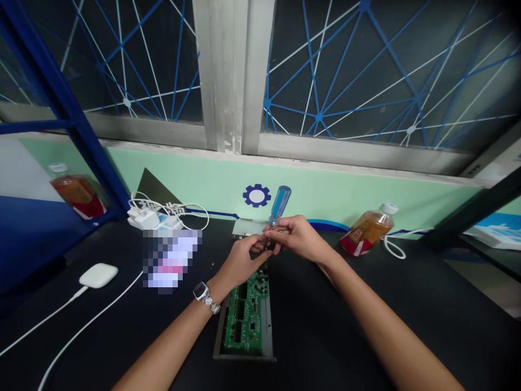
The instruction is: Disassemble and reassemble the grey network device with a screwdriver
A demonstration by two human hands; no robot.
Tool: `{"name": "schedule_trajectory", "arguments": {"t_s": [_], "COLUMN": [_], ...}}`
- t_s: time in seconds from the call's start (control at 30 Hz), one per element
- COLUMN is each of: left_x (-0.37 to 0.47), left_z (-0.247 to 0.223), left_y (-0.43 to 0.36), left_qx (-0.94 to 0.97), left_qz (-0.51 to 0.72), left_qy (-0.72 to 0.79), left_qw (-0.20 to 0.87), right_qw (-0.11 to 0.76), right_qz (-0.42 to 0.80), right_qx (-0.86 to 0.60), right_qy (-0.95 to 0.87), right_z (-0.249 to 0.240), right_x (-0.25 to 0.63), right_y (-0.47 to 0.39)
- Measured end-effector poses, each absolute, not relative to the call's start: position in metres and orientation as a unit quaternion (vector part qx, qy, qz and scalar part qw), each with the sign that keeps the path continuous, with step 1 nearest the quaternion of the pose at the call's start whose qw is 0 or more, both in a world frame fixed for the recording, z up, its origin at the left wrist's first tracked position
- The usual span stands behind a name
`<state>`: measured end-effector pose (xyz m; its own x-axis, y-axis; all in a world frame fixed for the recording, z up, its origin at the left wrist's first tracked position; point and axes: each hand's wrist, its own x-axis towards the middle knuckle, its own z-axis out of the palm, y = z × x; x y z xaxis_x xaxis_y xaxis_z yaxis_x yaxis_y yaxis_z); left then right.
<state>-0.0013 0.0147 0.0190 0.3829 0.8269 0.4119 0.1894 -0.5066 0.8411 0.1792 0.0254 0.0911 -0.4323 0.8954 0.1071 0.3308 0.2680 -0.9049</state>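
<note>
A screwdriver point(280, 205) with a clear blue handle stands nearly upright above the far end of a metal tray. My right hand point(296, 237) is closed round its lower part, just under the handle. Close beside it, my left hand point(247, 257) has its fingers pinched together near the screwdriver's shaft; what they hold, if anything, is hidden. Below both hands lies a green circuit board point(254, 326), set in the grey metal tray point(267, 320). The hands cover the board's far part and the screwdriver's tip.
A drink bottle point(368, 231) stands back right, near a white cable. At back left are a power strip point(157, 219) with plugs and a blurred-out phone-like thing point(173, 263). A white earbud-type case point(99, 275) with a cable lies left. Wall and window point(366, 70) bound the table.
</note>
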Motion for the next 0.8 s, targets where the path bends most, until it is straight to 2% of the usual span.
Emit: {"name": "schedule_trajectory", "arguments": {"t_s": [0.17, 0.33, 0.57, 0.8], "left_x": [0.000, -0.001, -0.004, -0.006], "left_z": [0.014, 0.012, 0.020, 0.020], "left_y": [0.018, 0.018, 0.014, 0.015], "left_qx": [0.734, 0.716, 0.715, 0.735], "left_qz": [0.471, 0.472, 0.449, 0.435], "left_qy": [0.393, 0.387, 0.367, 0.331], "left_qw": [0.290, 0.338, 0.389, 0.401], "right_qw": [0.369, 0.394, 0.336, 0.389], "right_qz": [0.376, 0.318, 0.395, 0.324], "right_qx": [-0.429, -0.455, -0.384, -0.432], "right_qy": [-0.734, -0.733, -0.764, -0.746], "right_z": [0.083, 0.078, 0.089, 0.082], "right_x": [0.173, 0.168, 0.175, 0.169], "right_y": [0.027, 0.029, 0.026, 0.026]}}
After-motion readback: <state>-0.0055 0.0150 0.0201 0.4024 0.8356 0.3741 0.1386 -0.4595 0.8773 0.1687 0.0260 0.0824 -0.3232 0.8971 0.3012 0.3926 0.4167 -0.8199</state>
